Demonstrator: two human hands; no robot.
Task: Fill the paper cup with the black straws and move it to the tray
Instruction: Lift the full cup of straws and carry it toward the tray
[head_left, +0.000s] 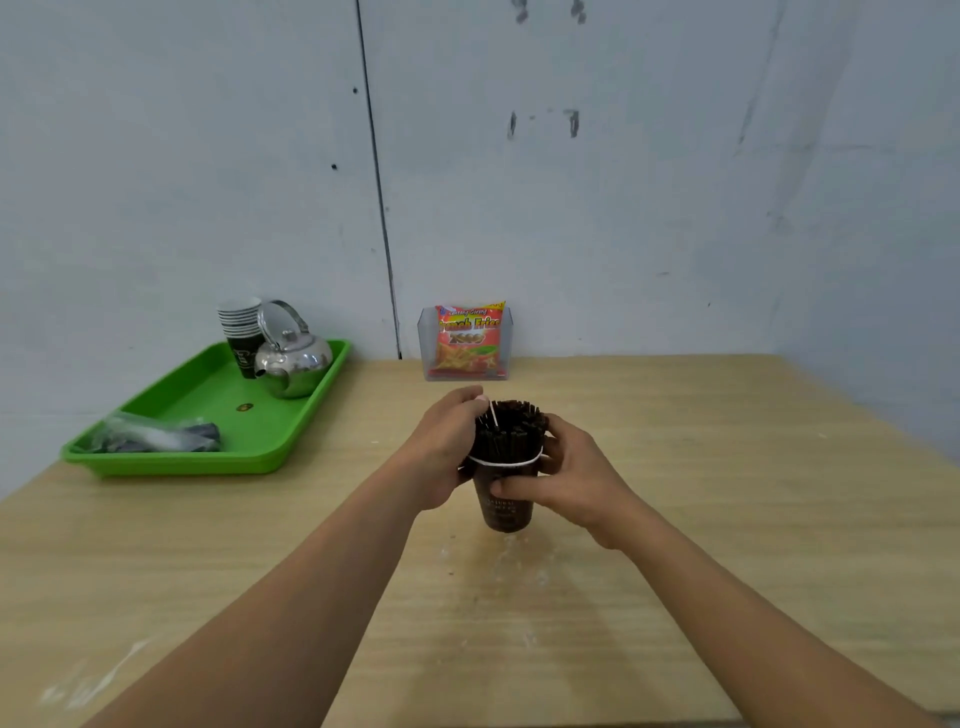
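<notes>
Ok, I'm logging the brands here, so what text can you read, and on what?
"French Fries": snack bag in the clear holder.
"2000": below that, same bag, blurred.
Small line atop the bag: too blurred.
Print on the paper cup: too small to read.
Logo on the stacked cups: unreadable.

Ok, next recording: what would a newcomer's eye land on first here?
The dark paper cup crammed with black straws, in the middle of the wooden table, with the left grip round the straws and the right grip round the cup. Next, the bright green tray at far left, carrying a shiny steel kettle and a stack of paper cups. Then the red French fries packet in a clear holder against the wall.
</notes>
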